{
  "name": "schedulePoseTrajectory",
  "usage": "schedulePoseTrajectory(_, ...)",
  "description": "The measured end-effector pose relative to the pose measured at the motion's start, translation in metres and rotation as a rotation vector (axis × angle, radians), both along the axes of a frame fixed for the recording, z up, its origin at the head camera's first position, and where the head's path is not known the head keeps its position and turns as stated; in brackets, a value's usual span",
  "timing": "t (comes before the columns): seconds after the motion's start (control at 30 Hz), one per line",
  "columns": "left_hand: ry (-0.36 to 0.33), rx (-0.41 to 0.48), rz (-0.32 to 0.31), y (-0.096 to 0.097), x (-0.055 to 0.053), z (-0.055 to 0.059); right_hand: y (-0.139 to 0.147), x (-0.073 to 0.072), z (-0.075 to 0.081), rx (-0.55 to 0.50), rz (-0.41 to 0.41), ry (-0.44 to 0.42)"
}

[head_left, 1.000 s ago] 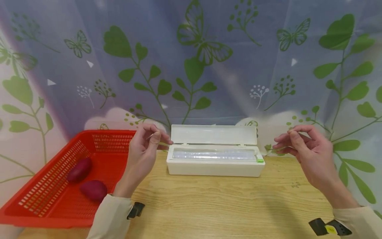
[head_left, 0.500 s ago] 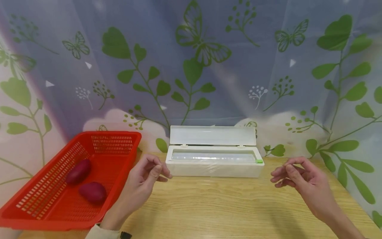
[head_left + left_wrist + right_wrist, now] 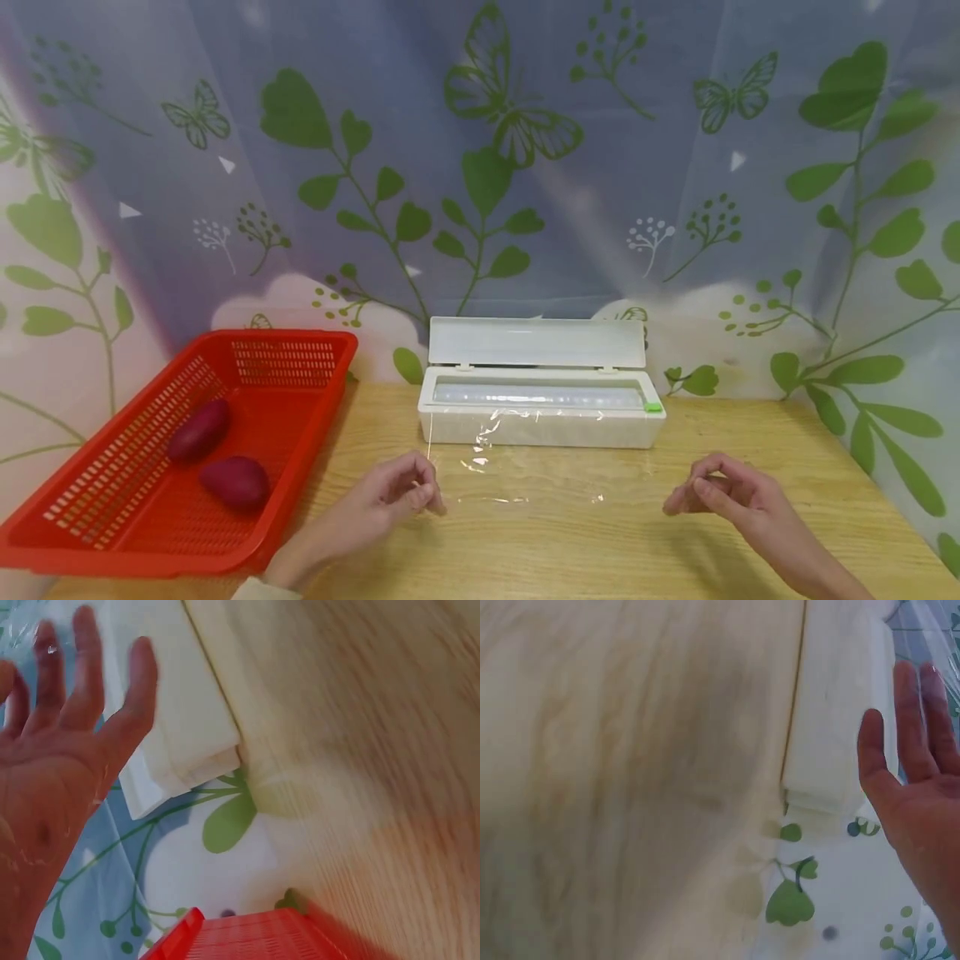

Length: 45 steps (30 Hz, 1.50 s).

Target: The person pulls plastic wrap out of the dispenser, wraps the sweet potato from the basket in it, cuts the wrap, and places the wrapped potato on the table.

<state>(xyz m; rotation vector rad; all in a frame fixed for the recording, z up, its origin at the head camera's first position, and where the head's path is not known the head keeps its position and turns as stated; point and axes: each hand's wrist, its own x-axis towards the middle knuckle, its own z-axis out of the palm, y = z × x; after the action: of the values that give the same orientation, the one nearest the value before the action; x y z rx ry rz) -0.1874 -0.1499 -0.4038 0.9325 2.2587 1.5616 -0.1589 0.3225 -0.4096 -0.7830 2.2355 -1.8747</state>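
Note:
A clear sheet of plastic wrap (image 3: 510, 500) stretches toward me from a white wrap dispenser (image 3: 540, 428) with its lid (image 3: 537, 342) raised. Inside the dispenser lies the wrap roll (image 3: 536, 395). My left hand (image 3: 397, 497) pinches the sheet's left corner between thumb and index finger. At the opposite corner, my right hand (image 3: 738, 500) pinches it the same way. Both hands are low over the table, in front of the dispenser. In the wrist views, the other fingers of the left hand (image 3: 60, 750) and right hand (image 3: 926, 780) are spread.
On the left stands a red basket (image 3: 288, 367) holding two purple sweet potatoes (image 3: 235, 482). A green slider (image 3: 653, 407) sits at the dispenser's right front edge. Behind the wooden table (image 3: 540, 558) hangs a patterned cloth (image 3: 585, 233).
Both hands have come down and toward me from beside the dispenser, drawing the plastic wrap out over its front and above the table. The dispenser and basket have stayed put.

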Motion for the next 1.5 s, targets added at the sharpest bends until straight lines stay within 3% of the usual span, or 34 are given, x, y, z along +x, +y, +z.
schedulePoseTrajectory(0.1,-0.017,-0.082,-0.075,-0.003,0.001,-0.003,0.007,-0.001,-0.008,0.031,0.121,-0.056)
schedulePoseTrajectory(0.2,-0.031,-0.171,-0.132,-0.006,0.002,-0.006,0.009,-0.003,-0.017,0.046,0.260,-0.059)
schedulePoseTrajectory(0.3,0.009,-0.235,-0.189,-0.009,0.002,-0.010,0.010,-0.003,-0.023,0.143,0.302,-0.042)
schedulePoseTrajectory(0.43,0.107,-0.318,-0.232,-0.010,0.003,-0.014,0.010,0.002,-0.027,0.332,0.279,-0.029)
schedulePoseTrajectory(0.53,0.148,-0.418,-0.206,-0.009,0.006,-0.015,0.007,0.006,-0.029,0.469,0.241,-0.015)
schedulePoseTrajectory(0.6,0.159,-0.485,-0.177,-0.007,0.009,-0.015,0.004,0.008,-0.031,0.551,0.226,0.036)
schedulePoseTrajectory(0.8,0.185,-0.590,-0.125,-0.004,0.018,-0.015,0.002,0.009,-0.047,0.721,0.211,0.338)
schedulePoseTrajectory(0.9,0.180,-0.620,-0.096,-0.003,0.023,-0.014,0.001,0.011,-0.053,0.764,0.182,0.376)
schedulePoseTrajectory(1.13,0.115,-0.573,-0.115,-0.009,0.021,-0.012,-0.015,0.022,-0.034,0.830,0.078,0.171)
schedulePoseTrajectory(1.3,0.096,-0.607,-0.087,-0.007,0.017,-0.012,-0.029,0.025,-0.026,0.853,0.024,0.194)
schedulePoseTrajectory(1.5,0.170,-0.642,-0.061,0.002,0.014,-0.012,-0.034,0.022,-0.019,0.934,0.016,0.240)
